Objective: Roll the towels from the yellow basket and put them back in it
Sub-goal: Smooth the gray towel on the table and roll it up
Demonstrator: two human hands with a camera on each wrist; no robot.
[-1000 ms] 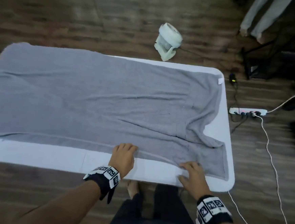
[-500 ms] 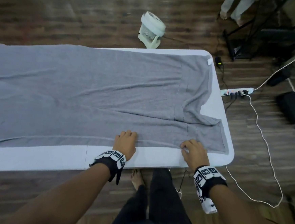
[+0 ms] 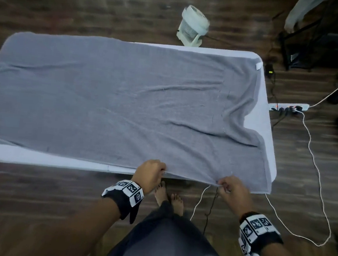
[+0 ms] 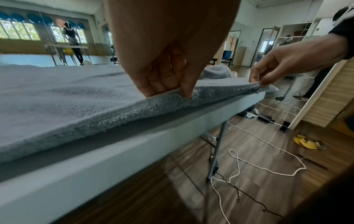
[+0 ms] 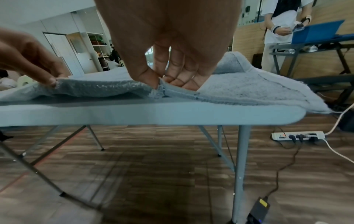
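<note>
A large grey towel (image 3: 115, 103) lies spread over the white folding table (image 3: 40, 158), its right part rumpled and partly doubled over. My left hand (image 3: 152, 172) pinches the towel's near edge (image 4: 172, 100) between thumb and fingers and lifts it off the table. My right hand (image 3: 228, 188) pinches the same near edge (image 5: 161, 89) further right, near the table's front right corner. In both wrist views the hem is raised a little above the tabletop between the two hands. No yellow basket shows in the head view.
A small white fan (image 3: 193, 26) stands on the wood floor beyond the table. A power strip (image 3: 289, 107) with white cables (image 3: 318, 176) lies at the right. My bare feet (image 3: 170, 198) are under the table's near edge. Another person (image 5: 281, 30) stands by a dark table at the right.
Both hands lay flat on the towel's near edge before. Now they pinch that edge and have pulled it toward me to the table's front edge, lifted slightly.
</note>
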